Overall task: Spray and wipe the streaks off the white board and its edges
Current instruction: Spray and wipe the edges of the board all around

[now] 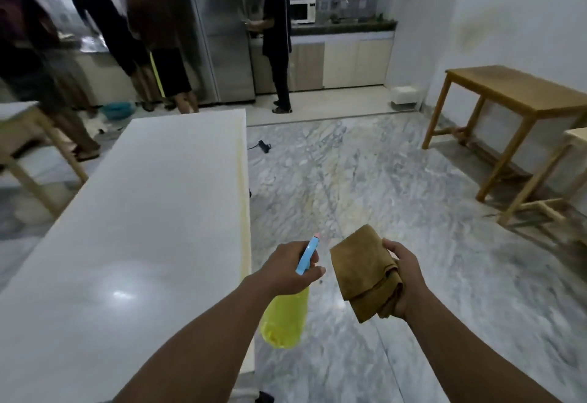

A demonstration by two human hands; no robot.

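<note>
A long white board (143, 212) lies flat on the left, running away from me, with a yellowish right edge (245, 228). My left hand (287, 267) grips a spray bottle (287, 320) with a yellow body and a blue trigger head, held just past the board's right edge over the floor. My right hand (401, 279) holds a folded brown cloth (362, 272) to the right of the bottle, also above the floor.
Wooden tables stand at the right (514, 98) and far left (19, 129). Several people stand by the fridge (219, 28) and kitchen counter (343, 26) at the back. A small black object (264, 146) lies on the marble floor (381, 180) beside the board.
</note>
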